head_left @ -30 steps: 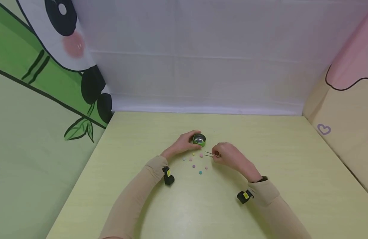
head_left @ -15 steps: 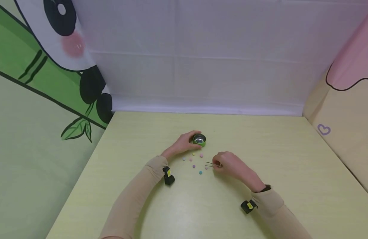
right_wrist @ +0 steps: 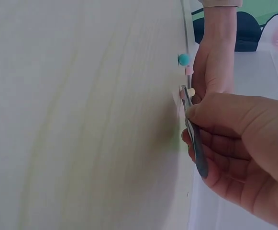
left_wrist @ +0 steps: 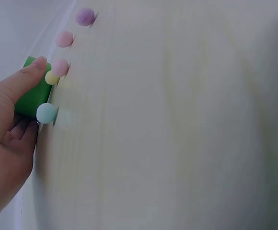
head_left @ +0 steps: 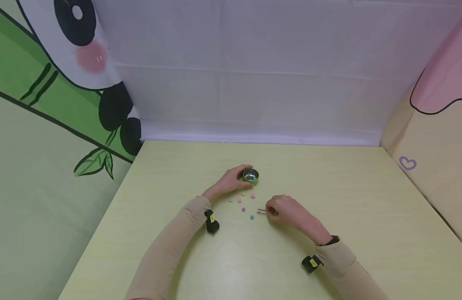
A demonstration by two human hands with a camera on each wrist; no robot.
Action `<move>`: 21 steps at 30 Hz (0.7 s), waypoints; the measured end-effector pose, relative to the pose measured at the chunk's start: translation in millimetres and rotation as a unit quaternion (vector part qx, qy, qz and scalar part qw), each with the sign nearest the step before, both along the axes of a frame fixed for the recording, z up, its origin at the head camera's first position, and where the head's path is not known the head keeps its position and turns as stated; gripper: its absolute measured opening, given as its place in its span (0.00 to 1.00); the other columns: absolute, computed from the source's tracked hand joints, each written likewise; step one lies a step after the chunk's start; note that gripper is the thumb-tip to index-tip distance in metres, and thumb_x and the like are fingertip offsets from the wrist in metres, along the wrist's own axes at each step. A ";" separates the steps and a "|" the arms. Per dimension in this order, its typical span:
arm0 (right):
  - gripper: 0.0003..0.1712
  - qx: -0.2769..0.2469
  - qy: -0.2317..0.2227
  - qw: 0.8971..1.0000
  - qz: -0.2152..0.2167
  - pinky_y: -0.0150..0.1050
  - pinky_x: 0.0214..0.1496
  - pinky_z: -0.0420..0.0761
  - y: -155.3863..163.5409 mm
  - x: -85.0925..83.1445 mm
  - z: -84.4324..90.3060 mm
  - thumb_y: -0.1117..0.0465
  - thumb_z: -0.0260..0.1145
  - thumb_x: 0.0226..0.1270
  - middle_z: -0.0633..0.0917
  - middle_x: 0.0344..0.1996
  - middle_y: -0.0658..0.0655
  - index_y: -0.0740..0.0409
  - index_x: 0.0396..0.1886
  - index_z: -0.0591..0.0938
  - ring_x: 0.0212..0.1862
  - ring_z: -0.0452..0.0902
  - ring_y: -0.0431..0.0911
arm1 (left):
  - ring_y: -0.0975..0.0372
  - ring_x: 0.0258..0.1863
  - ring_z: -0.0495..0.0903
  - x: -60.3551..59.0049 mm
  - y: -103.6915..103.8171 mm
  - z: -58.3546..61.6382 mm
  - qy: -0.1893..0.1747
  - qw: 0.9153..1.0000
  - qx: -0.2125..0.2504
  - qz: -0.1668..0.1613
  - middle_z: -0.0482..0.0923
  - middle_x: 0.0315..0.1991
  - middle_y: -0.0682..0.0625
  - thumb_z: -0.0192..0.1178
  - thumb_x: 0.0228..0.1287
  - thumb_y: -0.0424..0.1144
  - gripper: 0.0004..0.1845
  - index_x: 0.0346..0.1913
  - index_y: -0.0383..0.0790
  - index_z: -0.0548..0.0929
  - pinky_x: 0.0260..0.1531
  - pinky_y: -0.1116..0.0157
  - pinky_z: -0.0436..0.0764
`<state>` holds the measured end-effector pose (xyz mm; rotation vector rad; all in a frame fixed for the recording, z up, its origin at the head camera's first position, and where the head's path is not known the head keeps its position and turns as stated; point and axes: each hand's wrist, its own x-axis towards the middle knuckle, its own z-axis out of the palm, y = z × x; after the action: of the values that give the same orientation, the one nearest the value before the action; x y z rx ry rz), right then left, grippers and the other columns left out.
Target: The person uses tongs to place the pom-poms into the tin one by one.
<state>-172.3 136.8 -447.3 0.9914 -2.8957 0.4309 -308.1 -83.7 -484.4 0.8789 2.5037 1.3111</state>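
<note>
This looks like a staged recording booth, perhaps set up in a children's room or play space, rather than a lived-in home. A pale yellow-green tabletop (head_left: 328, 200) is boxed in by hanging cloths: a creased white sheet (head_left: 253, 75) at the back, a cartoon panda-and-bamboo print (head_left: 66, 62) on the left, and a pink and cream cloth with a small purple heart (head_left: 406, 162) on the right.

Pale yellow-green table (head_left: 366, 200) is sitting against white cloth backdrop (head_left: 253, 62), panda-bamboo banner (head_left: 47, 83) hanging left, pink banner (head_left: 441, 83) right.
</note>
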 end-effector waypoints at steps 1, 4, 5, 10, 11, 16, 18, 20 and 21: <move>0.04 0.001 0.003 1.000 0.001 0.25 0.29 0.66 0.0 -0.2 -0.6 0.68 0.68 0.60 0.78 0.22 0.47 0.56 0.27 0.84 0.26 0.64 0.35 | 0.52 0.69 0.71 -0.2 0.0 -0.2 0.001 1.000 0.000 0.000 0.74 0.67 0.44 0.74 0.56 0.42 0.40 0.71 0.42 0.69 0.74 0.54 0.67; 0.06 0.000 0.022 1.000 0.006 0.25 0.29 0.66 0.2 -0.4 -2.1 0.69 0.68 0.59 0.79 0.21 0.47 0.56 0.26 0.84 0.26 0.64 0.35 | 0.52 0.69 0.71 -1.2 0.2 -1.4 0.000 1.000 0.001 -0.002 0.74 0.67 0.44 0.74 0.56 0.42 0.40 0.71 0.42 0.69 0.74 0.54 0.67; 0.06 -0.001 0.030 1.000 0.009 0.25 0.29 0.66 0.3 -0.5 -2.3 0.69 0.68 0.59 0.79 0.21 0.47 0.56 0.25 0.84 0.25 0.64 0.35 | 0.52 0.69 0.71 -1.6 0.3 -1.7 0.000 1.000 0.001 -0.002 0.74 0.67 0.44 0.74 0.56 0.42 0.40 0.71 0.42 0.69 0.74 0.54 0.67; 0.05 -0.013 0.070 0.997 0.016 0.24 0.28 0.69 0.7 -0.8 -1.6 0.69 0.69 0.58 0.81 0.22 0.47 0.56 0.26 0.85 0.25 0.65 0.34 | 0.52 0.69 0.71 -2.7 0.2 -3.3 0.000 1.000 0.000 -0.005 0.74 0.68 0.45 0.73 0.56 0.42 0.40 0.71 0.41 0.69 0.74 0.56 0.67; 0.05 -0.015 0.076 0.997 0.015 0.24 0.28 0.69 0.6 -1.5 -1.1 0.69 0.69 0.58 0.82 0.23 0.48 0.56 0.26 0.85 0.25 0.66 0.34 | 0.52 0.69 0.71 -2.9 0.3 -3.5 0.001 1.000 0.000 -0.006 0.74 0.68 0.45 0.73 0.56 0.42 0.40 0.71 0.41 0.69 0.74 0.56 0.67; 0.05 -0.019 0.092 0.996 0.006 0.25 0.29 0.73 0.7 -7.9 4.2 0.71 0.70 0.56 0.84 0.25 0.49 0.57 0.28 0.86 0.26 0.69 0.34 | 0.53 0.70 0.71 -3.2 0.4 -3.5 -0.001 1.000 -0.002 -0.007 0.73 0.69 0.45 0.73 0.57 0.42 0.40 0.71 0.41 0.68 0.74 0.57 0.67; 0.04 -0.017 0.097 0.995 0.003 0.25 0.29 0.75 0.6 -11.6 7.6 0.70 0.70 0.56 0.84 0.25 0.49 0.57 0.29 0.86 0.26 0.70 0.35 | 0.53 0.70 0.70 -2.7 0.4 -3.1 -0.001 1.000 -0.002 -0.007 0.73 0.69 0.45 0.73 0.57 0.42 0.39 0.71 0.41 0.68 0.74 0.57 0.67; 0.04 -0.015 0.099 0.995 -0.002 0.25 0.28 0.75 0.5 -15.6 12.3 0.70 0.70 0.56 0.84 0.25 0.50 0.57 0.29 0.86 0.26 0.70 0.35 | 0.53 0.71 0.70 -2.6 0.4 -2.7 0.000 1.000 -0.003 -0.007 0.72 0.69 0.45 0.73 0.57 0.42 0.40 0.71 0.41 0.68 0.74 0.57 0.67; 0.03 -0.014 0.100 0.995 -0.005 0.26 0.28 0.75 0.5 -18.0 14.3 0.69 0.70 0.57 0.84 0.25 0.50 0.57 0.29 0.86 0.26 0.71 0.35 | 0.52 0.71 0.70 -2.6 0.6 -2.6 0.001 1.000 -0.002 -0.008 0.72 0.69 0.44 0.73 0.57 0.42 0.40 0.71 0.40 0.68 0.74 0.56 0.67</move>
<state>-190.4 137.3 -433.0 0.9566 -2.7078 0.3471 -310.7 -83.1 -487.0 0.8960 2.4951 1.2999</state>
